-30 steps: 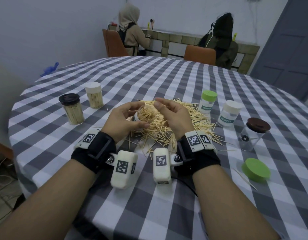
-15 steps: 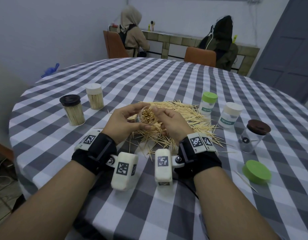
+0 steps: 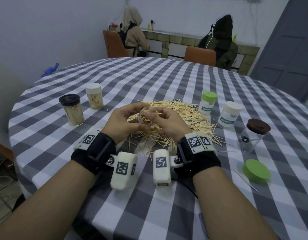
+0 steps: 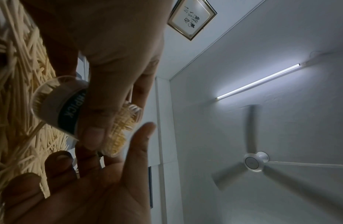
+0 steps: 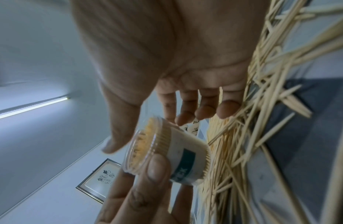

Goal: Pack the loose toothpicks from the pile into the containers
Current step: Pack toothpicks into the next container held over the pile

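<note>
- Head view takes in the big round table under its grey-and-white checked cloth (image 3: 167, 80), filling the middle of the frame.
- On it, centre frame, sprawls the pile of loose pale wooden toothpicks (image 3: 189, 116), and both hands work right over its near edge.
- Left hand (image 3: 122, 122) is wrapped round the small clear open container with a teal band (image 3: 146, 117), thumb and fingers curled on its wall; it is tipped, mouth towards the camera, and packed with toothpicks.
- Right hand (image 3: 168, 125) sits at that mouth, fingers loosely curled and thumb at the rim; whether it pinches any toothpicks, I cannot tell.
- Right of the pile stand a green-capped container (image 3: 207, 104) and a white-capped container (image 3: 229, 116).
- Lower right of the frame lies a loose green round lid (image 3: 256, 171).
</note>
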